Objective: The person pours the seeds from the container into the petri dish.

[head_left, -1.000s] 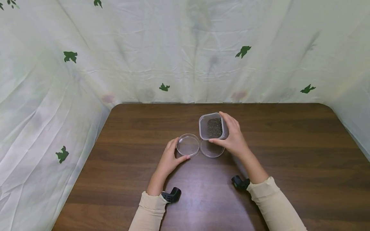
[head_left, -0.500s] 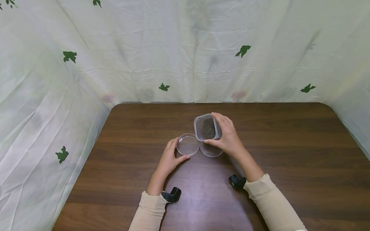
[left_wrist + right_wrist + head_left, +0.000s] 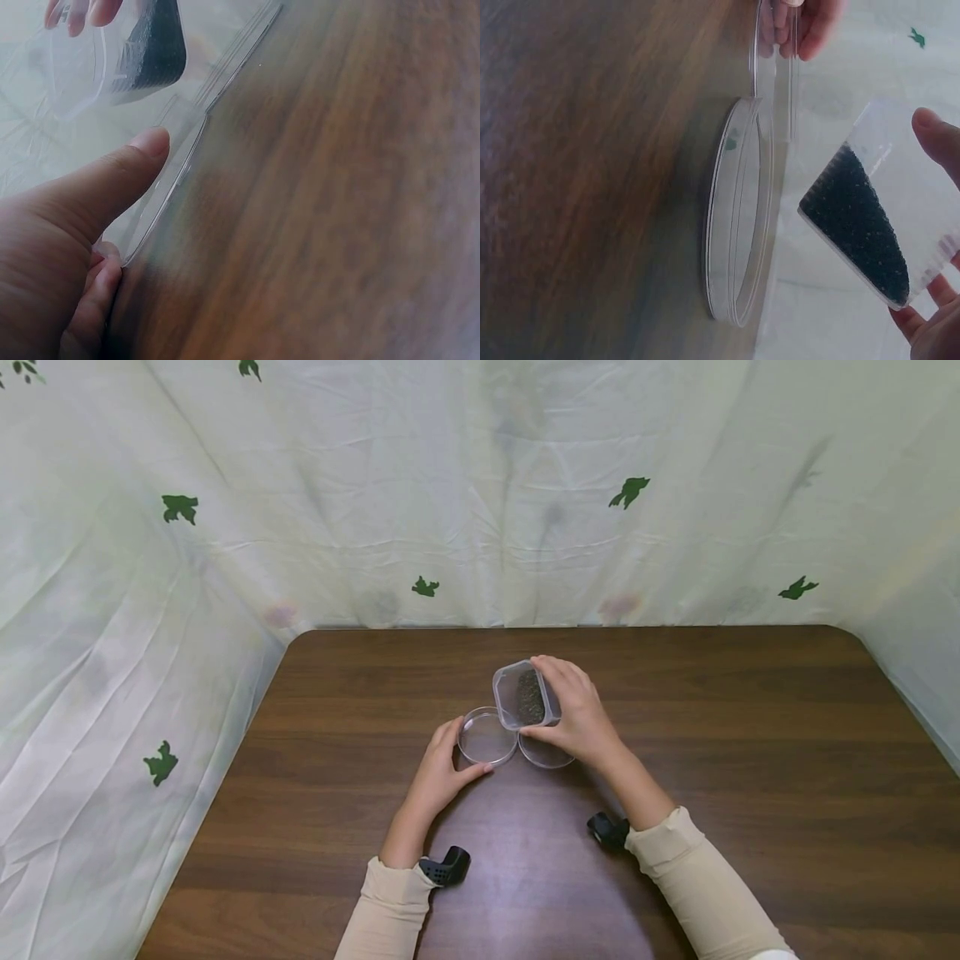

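While the right hand (image 3: 579, 722) grips a tilted clear tub (image 3: 507, 697) of dark grains (image 3: 531, 697) above the brown table (image 3: 337, 735), the left hand (image 3: 437, 770), apart from it, holds a round clear dish (image 3: 487, 740) by the rim; a second dish (image 3: 545, 756) lies just beside, both lower than the tub.
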Tool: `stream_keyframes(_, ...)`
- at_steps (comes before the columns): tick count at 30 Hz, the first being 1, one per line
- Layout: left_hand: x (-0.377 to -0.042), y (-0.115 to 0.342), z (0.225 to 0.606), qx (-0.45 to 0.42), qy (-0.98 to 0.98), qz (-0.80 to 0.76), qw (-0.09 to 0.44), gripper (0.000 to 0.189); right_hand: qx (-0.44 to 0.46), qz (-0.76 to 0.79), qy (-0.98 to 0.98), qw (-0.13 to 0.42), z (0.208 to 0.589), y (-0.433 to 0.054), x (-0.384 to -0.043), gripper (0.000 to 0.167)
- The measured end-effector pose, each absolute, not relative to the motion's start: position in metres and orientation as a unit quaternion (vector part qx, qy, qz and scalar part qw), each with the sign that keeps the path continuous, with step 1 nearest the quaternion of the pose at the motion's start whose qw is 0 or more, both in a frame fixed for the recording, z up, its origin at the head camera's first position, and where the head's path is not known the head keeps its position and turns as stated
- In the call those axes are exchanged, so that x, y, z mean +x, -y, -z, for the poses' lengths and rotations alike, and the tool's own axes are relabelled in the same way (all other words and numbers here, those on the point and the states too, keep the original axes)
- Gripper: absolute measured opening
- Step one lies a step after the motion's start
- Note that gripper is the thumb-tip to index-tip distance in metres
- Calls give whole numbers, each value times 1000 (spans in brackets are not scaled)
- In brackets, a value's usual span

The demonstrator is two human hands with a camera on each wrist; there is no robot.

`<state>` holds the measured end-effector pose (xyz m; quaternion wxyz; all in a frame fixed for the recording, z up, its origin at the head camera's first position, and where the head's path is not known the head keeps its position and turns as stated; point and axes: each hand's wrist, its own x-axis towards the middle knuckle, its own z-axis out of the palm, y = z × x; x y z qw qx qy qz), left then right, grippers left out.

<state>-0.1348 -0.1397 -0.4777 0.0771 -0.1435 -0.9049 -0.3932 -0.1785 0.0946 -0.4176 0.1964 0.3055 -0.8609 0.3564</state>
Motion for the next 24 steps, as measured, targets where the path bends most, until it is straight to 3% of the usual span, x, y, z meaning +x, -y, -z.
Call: stream_keyframes(24,-136,142,481,-138,909,387,64,84,323,-288,878,206,421,-80,-177,96)
